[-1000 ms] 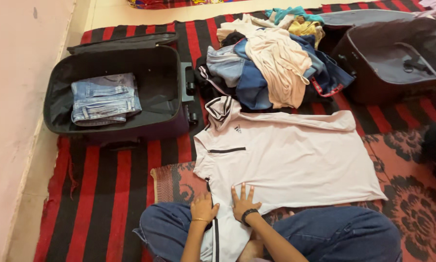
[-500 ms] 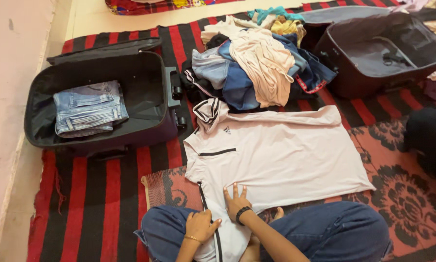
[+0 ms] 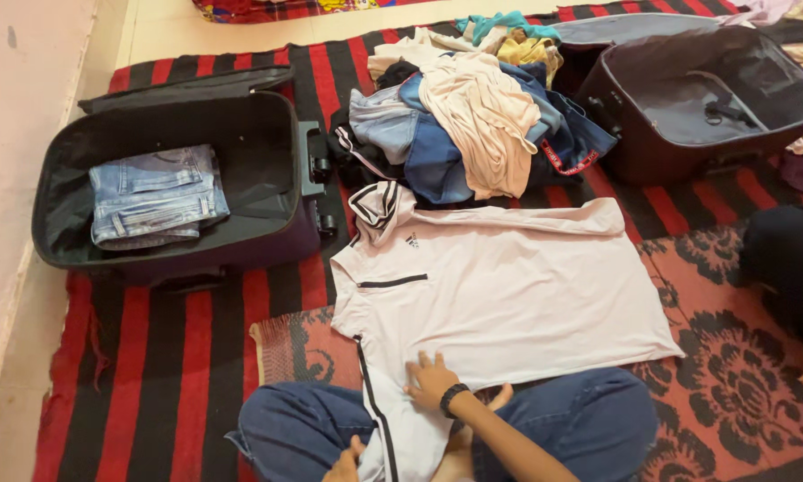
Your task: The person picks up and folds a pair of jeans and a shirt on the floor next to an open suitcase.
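A pale pink shirt (image 3: pixel 508 286) lies spread flat on a red-and-black striped rug (image 3: pixel 196 357), filling the middle of the view, its striped collar toward 11 o'clock and its hem toward 3 o'clock. One sleeve with a dark stripe runs down toward 6 o'clock, over the person's lap in blue jeans (image 3: pixel 580 428).

The right hand (image 3: pixel 430 382) rests palm down on the shirt near its lower edge, fingers spread wide and flat, gripping nothing; a dark band sits on the wrist. The left hand (image 3: pixel 346 464) shows only partly at the bottom edge, at 7 o'clock from the right hand, touching the sleeve; I cannot tell how its fingers stand.

At 10 o'clock an open dark suitcase (image 3: pixel 267 152) holds folded denim (image 3: pixel 156 196). At 12 o'clock, just beyond the collar, a heap of clothes (image 3: pixel 473 116) lies on the rug. At 2 o'clock stands a second open suitcase (image 3: pixel 651 143).
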